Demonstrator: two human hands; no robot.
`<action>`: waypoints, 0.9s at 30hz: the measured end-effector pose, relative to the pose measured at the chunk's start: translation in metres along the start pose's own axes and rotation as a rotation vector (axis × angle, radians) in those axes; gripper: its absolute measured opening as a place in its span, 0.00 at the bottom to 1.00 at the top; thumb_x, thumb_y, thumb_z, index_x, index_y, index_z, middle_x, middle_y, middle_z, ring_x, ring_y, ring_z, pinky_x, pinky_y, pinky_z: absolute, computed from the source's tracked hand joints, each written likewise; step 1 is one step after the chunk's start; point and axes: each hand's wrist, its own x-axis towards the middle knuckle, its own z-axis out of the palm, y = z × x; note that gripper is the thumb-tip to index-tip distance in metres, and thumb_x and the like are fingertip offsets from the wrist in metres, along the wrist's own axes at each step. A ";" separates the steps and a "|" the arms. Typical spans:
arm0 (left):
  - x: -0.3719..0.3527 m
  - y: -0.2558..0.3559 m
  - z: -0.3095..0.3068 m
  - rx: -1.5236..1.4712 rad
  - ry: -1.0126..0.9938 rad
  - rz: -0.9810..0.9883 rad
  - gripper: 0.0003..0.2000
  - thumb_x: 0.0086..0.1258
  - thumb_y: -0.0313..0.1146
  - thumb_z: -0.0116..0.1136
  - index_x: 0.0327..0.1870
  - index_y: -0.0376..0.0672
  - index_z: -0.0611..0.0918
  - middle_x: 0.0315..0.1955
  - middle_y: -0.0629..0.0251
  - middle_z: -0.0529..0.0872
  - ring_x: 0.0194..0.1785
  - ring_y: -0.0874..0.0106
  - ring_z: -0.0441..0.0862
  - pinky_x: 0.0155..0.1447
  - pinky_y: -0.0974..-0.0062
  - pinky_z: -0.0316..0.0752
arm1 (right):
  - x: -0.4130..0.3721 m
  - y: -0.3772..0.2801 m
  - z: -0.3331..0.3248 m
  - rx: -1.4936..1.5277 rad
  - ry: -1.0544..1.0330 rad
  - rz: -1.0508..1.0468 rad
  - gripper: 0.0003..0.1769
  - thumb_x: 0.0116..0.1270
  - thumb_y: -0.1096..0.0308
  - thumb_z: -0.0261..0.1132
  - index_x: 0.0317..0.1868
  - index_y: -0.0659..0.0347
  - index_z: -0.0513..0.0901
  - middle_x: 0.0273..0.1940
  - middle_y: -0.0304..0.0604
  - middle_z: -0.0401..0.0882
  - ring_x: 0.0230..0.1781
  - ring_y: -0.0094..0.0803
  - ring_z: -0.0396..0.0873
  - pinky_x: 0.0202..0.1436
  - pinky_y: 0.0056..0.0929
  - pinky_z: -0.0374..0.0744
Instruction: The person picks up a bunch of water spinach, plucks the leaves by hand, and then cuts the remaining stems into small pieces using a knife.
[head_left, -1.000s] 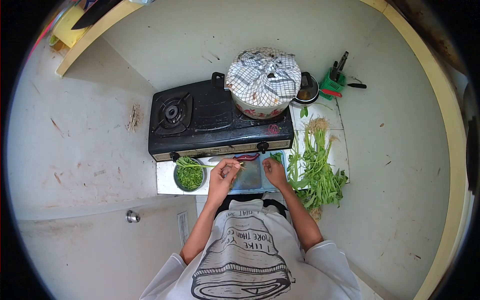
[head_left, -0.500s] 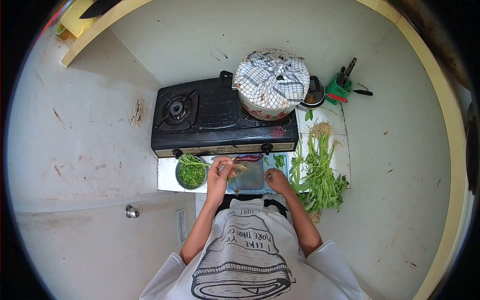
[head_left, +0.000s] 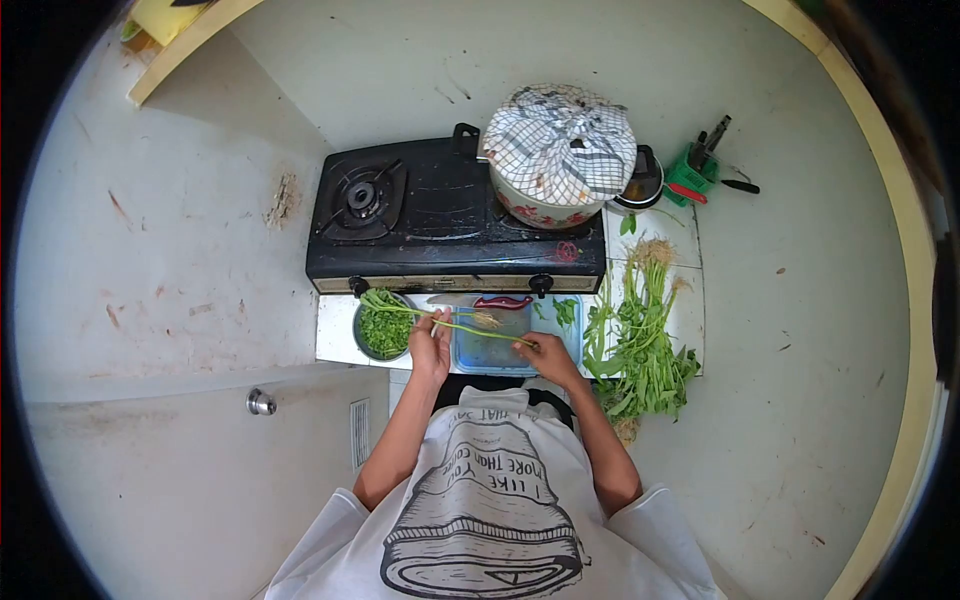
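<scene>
My left hand (head_left: 430, 345) is closed around leafy green stems (head_left: 470, 328), their leaves reaching left over the bowl. A rooted end sticks out to the right of that hand. My right hand (head_left: 545, 358) pinches the far end of one long stem, so it stretches between both hands above a blue tray (head_left: 490, 362). Across the tray's far edge lies a knife (head_left: 503, 303) with a dark red handle. Some loose leaves (head_left: 565, 313) are in the tray's right part. To the left, a round bowl (head_left: 383, 331) holds cut or picked greens.
Behind the tray stands a black two-burner stove (head_left: 440, 225) with a cloth-covered pot (head_left: 550, 205) on its right side. A rooted bunch of greens (head_left: 650, 340) lies right of the tray. A green basket (head_left: 692, 175) with utensils sits at the back right.
My right hand, earlier over the tray apart from the stems, now grips the end of one. That stem is drawn out long between my hands. The view has shifted slightly.
</scene>
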 end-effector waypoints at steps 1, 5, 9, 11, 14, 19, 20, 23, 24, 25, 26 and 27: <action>0.001 0.001 -0.013 0.085 0.021 -0.027 0.13 0.86 0.30 0.43 0.61 0.29 0.70 0.57 0.53 0.77 0.66 0.55 0.80 0.69 0.57 0.83 | 0.001 0.006 0.000 0.003 0.023 -0.021 0.18 0.74 0.57 0.70 0.48 0.66 0.88 0.36 0.49 0.89 0.36 0.34 0.85 0.44 0.34 0.81; -0.016 0.000 -0.050 0.405 -0.024 -0.228 0.10 0.82 0.28 0.50 0.57 0.32 0.74 0.53 0.58 0.78 0.53 0.64 0.83 0.59 0.68 0.87 | 0.000 0.038 0.000 -0.018 0.101 -0.057 0.14 0.75 0.62 0.69 0.49 0.66 0.87 0.33 0.43 0.88 0.31 0.26 0.84 0.38 0.29 0.81; 0.019 -0.017 -0.122 0.168 -0.126 -0.460 0.06 0.82 0.28 0.52 0.52 0.37 0.76 0.50 0.58 0.80 0.48 0.69 0.83 0.55 0.72 0.87 | 0.004 0.055 0.008 -0.060 0.075 -0.019 0.11 0.73 0.67 0.69 0.51 0.64 0.87 0.37 0.44 0.90 0.37 0.29 0.87 0.45 0.29 0.83; 0.016 -0.022 -0.120 0.024 0.020 -0.349 0.06 0.82 0.27 0.51 0.52 0.35 0.75 0.47 0.58 0.81 0.49 0.66 0.85 0.60 0.73 0.87 | 0.009 0.061 0.019 -0.055 0.051 -0.038 0.13 0.72 0.69 0.69 0.55 0.64 0.86 0.42 0.45 0.90 0.42 0.31 0.88 0.51 0.31 0.84; 0.022 -0.023 -0.110 -0.100 0.092 -0.187 0.08 0.84 0.26 0.48 0.56 0.31 0.72 0.57 0.51 0.80 0.61 0.61 0.83 0.70 0.68 0.84 | 0.006 0.023 0.027 0.059 0.037 -0.043 0.20 0.69 0.74 0.67 0.61 0.62 0.83 0.53 0.53 0.88 0.57 0.46 0.86 0.64 0.37 0.80; 0.015 -0.021 -0.087 -0.008 0.048 -0.106 0.19 0.82 0.27 0.49 0.68 0.29 0.66 0.68 0.49 0.74 0.69 0.58 0.78 0.74 0.64 0.79 | 0.010 0.005 0.027 -0.096 0.082 -0.216 0.29 0.62 0.82 0.62 0.66 0.63 0.79 0.66 0.56 0.80 0.69 0.54 0.77 0.75 0.42 0.73; 0.013 -0.022 -0.084 0.035 0.031 -0.112 0.20 0.82 0.27 0.50 0.69 0.30 0.66 0.68 0.49 0.74 0.69 0.58 0.78 0.74 0.63 0.79 | 0.010 0.001 0.025 -0.111 0.090 -0.238 0.30 0.60 0.84 0.61 0.65 0.64 0.79 0.67 0.57 0.79 0.70 0.55 0.75 0.76 0.42 0.72; 0.011 -0.020 -0.076 0.177 -0.053 -0.126 0.23 0.81 0.30 0.54 0.71 0.33 0.66 0.68 0.51 0.74 0.68 0.55 0.79 0.74 0.62 0.78 | 0.010 0.012 0.022 -0.123 0.134 -0.269 0.32 0.56 0.86 0.59 0.64 0.64 0.79 0.67 0.56 0.79 0.70 0.54 0.76 0.76 0.41 0.72; 0.005 -0.015 -0.063 0.211 -0.061 -0.125 0.23 0.81 0.30 0.54 0.72 0.34 0.66 0.68 0.51 0.74 0.67 0.55 0.80 0.73 0.62 0.78 | 0.009 0.013 0.021 -0.113 0.149 -0.268 0.31 0.56 0.86 0.58 0.63 0.65 0.79 0.67 0.56 0.79 0.70 0.54 0.76 0.76 0.41 0.72; 0.005 -0.014 -0.057 0.246 -0.068 -0.124 0.23 0.81 0.31 0.55 0.72 0.34 0.66 0.68 0.52 0.75 0.67 0.55 0.80 0.73 0.63 0.78 | 0.008 0.014 0.020 -0.103 0.163 -0.266 0.31 0.55 0.86 0.58 0.63 0.65 0.80 0.67 0.56 0.79 0.70 0.54 0.76 0.76 0.41 0.72; 0.007 -0.013 -0.050 0.235 -0.064 -0.116 0.22 0.82 0.31 0.55 0.72 0.35 0.66 0.68 0.52 0.75 0.66 0.56 0.81 0.72 0.63 0.79 | 0.006 0.015 0.020 -0.092 0.177 -0.264 0.31 0.54 0.87 0.57 0.62 0.65 0.80 0.67 0.56 0.79 0.70 0.54 0.76 0.76 0.41 0.72; 0.014 -0.015 -0.048 0.224 -0.059 -0.107 0.22 0.82 0.32 0.56 0.71 0.35 0.67 0.67 0.53 0.76 0.66 0.56 0.81 0.71 0.63 0.80 | 0.005 0.014 0.019 -0.092 0.183 -0.235 0.31 0.55 0.87 0.57 0.62 0.65 0.80 0.66 0.56 0.79 0.70 0.54 0.76 0.76 0.41 0.72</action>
